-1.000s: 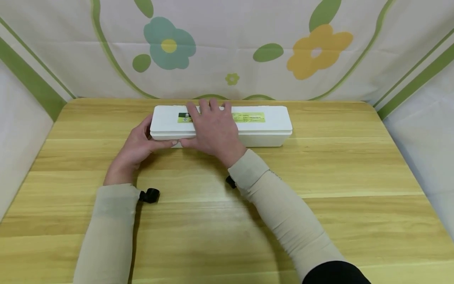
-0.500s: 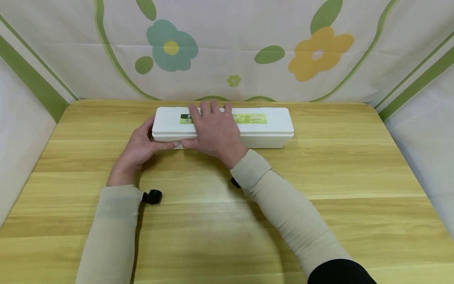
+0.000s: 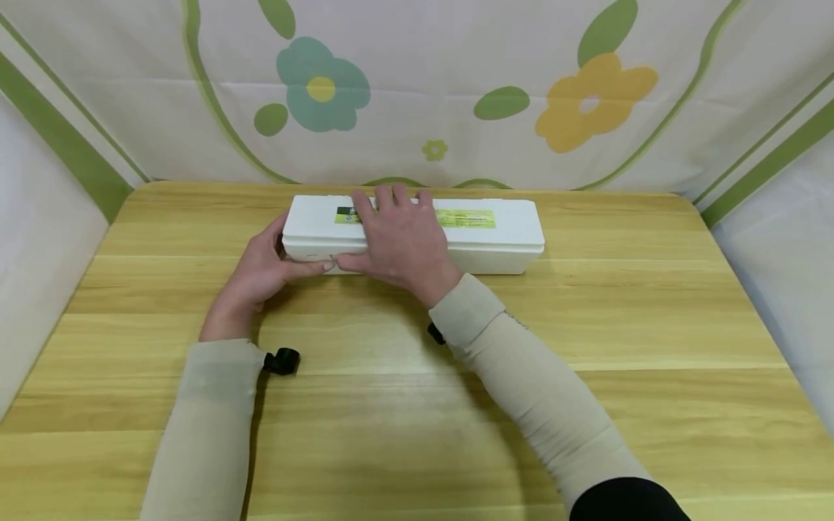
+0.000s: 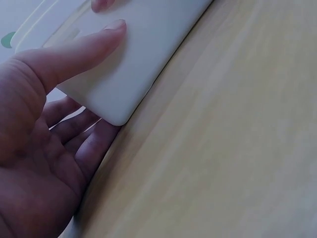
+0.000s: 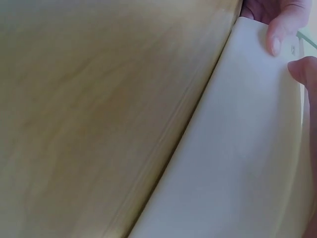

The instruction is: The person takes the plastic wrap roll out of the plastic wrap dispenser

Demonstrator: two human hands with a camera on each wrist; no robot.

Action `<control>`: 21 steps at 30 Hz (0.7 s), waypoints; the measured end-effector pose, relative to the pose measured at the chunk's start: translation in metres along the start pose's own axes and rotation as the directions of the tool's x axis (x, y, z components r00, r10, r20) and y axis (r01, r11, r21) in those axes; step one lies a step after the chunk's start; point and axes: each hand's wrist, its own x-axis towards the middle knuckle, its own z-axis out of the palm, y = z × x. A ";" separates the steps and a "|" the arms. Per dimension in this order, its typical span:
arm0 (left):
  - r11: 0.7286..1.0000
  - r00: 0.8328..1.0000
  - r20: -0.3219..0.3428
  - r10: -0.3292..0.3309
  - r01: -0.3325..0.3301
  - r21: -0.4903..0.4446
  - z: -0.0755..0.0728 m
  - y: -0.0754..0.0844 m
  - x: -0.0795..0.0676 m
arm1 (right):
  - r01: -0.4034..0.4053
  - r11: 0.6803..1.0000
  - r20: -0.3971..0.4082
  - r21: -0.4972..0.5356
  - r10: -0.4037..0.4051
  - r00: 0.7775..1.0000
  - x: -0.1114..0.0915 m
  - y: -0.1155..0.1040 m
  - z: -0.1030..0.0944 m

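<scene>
A long white box with a fitted lid lies crosswise near the table's back edge. On the lid is a yellow-green label, partly covered by my right hand. My left hand grips the box's left end; its thumb lies along the front wall and its fingers reach round the end, as the left wrist view shows. My right hand holds the lid from above, with fingers over the far edge and the thumb at the front below the rim. Both thumb tips nearly meet. The box's inside is hidden.
The wooden table stretches around the box. A white cloth wall with printed flowers rises directly behind it, and pale side panels stand left and right. A black wrist camera juts from the left sleeve.
Both hands keep their places on the box. The lid's left front edge seems slightly higher, and a small mark on the front wall below it shows now. The view has shifted a little.
</scene>
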 end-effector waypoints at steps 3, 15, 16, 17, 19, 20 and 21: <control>1.000 1.000 0.001 -0.005 0.005 -0.015 0.000 0.000 0.000 | -0.007 1.000 0.033 0.002 0.007 0.999 0.000 0.001 -0.002; 0.999 1.000 0.004 0.020 -0.019 -0.041 0.004 -0.002 0.001 | -0.007 1.000 -0.029 0.018 0.008 1.000 -0.008 0.007 -0.001; 0.999 1.000 0.005 0.018 -0.018 -0.047 0.004 -0.002 0.001 | -0.008 1.000 -0.033 0.028 0.009 0.999 -0.009 0.008 -0.001; 0.999 1.000 0.006 0.018 -0.018 -0.050 0.004 -0.002 0.000 | -0.011 0.999 -0.034 0.038 0.013 0.999 -0.010 0.009 -0.001; 0.999 1.000 0.006 0.014 -0.014 -0.052 0.003 -0.001 0.000 | -0.021 0.998 -0.040 0.053 0.023 0.999 -0.014 0.013 0.000; 0.998 1.000 0.006 0.013 -0.012 -0.055 0.003 -0.001 -0.001 | -0.027 0.998 -0.044 0.059 0.029 0.999 -0.015 0.015 0.001; 0.998 1.000 0.006 0.012 -0.011 -0.058 0.003 -0.001 -0.001 | -0.032 0.998 -0.053 0.061 0.035 0.998 -0.018 0.017 0.002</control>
